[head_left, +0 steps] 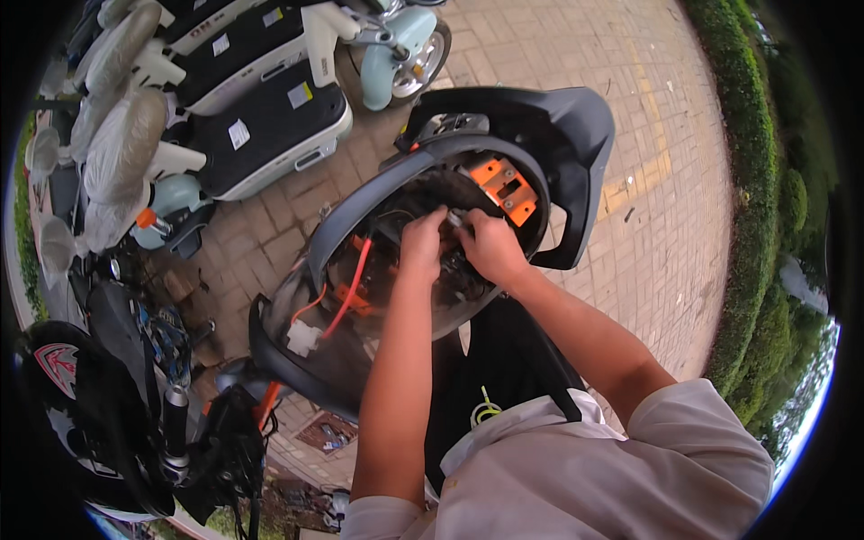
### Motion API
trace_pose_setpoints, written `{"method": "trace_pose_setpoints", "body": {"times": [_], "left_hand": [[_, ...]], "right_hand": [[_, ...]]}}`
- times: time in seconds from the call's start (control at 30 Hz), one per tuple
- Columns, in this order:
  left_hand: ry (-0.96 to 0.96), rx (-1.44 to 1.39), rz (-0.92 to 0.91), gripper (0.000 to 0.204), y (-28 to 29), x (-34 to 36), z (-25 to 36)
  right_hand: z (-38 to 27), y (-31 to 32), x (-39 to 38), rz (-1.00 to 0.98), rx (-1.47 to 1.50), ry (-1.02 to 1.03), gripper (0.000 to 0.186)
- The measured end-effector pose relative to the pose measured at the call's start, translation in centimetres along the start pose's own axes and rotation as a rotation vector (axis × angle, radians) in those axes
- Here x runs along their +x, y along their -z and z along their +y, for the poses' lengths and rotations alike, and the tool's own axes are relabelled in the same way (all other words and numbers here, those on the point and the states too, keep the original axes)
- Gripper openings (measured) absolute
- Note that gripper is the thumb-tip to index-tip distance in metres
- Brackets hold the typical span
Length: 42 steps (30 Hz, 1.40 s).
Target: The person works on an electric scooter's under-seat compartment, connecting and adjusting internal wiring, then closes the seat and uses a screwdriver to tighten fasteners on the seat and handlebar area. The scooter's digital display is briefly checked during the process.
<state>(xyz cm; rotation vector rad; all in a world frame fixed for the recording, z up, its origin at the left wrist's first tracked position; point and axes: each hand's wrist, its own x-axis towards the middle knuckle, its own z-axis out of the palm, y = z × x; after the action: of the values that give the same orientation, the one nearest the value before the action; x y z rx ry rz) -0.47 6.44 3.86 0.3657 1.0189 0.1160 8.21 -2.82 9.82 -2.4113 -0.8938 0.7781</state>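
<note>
Both my hands reach into the open body of a scooter (328,247), where the seat would sit. My left hand (421,245) is closed, its fingertips pointing down among dark parts and partly hidden. Close beside it, my right hand (492,248) pinches a small light-grey piece (455,219), too small to name. An orange metal bracket (506,189) is fixed inside the cavity just beyond my right hand. To the left of my hands, a thick red cable (351,292) runs to a white connector (304,338).
The scooter's black tail piece with a grab handle (580,202) juts out at the far right. Several scooters with black footboards (261,135) and wrapped seats stand at the upper left. A dark motorcycle (99,405) is at the lower left. Brick paving (666,261) reaches a hedge (751,180).
</note>
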Motion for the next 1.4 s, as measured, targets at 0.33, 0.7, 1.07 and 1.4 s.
{"method": "trace_pose_setpoints", "body": {"times": [0.33,0.7,1.07,1.4], "left_hand": [[-0.176,0.159,0.035,0.025,-0.7,-1.3,-0.8],[-0.088,-0.182,0.066,0.024,-1.4,-0.8,-1.6],[-0.072,-0.163,0.266,0.023,-3.4,0.4,-1.7],[-0.002,-0.200,0.142,0.014,-2.4,-0.5,-0.6]], "right_hand": [[-0.9,0.2,0.2,-0.048,-0.094,0.016,0.016],[-0.6,0.3,0.2,-0.091,-0.066,0.023,0.015],[0.0,0.3,-0.2,-0.081,-0.156,0.036,0.015],[-0.3,0.3,0.3,-0.070,-0.098,-0.031,0.017]]}}
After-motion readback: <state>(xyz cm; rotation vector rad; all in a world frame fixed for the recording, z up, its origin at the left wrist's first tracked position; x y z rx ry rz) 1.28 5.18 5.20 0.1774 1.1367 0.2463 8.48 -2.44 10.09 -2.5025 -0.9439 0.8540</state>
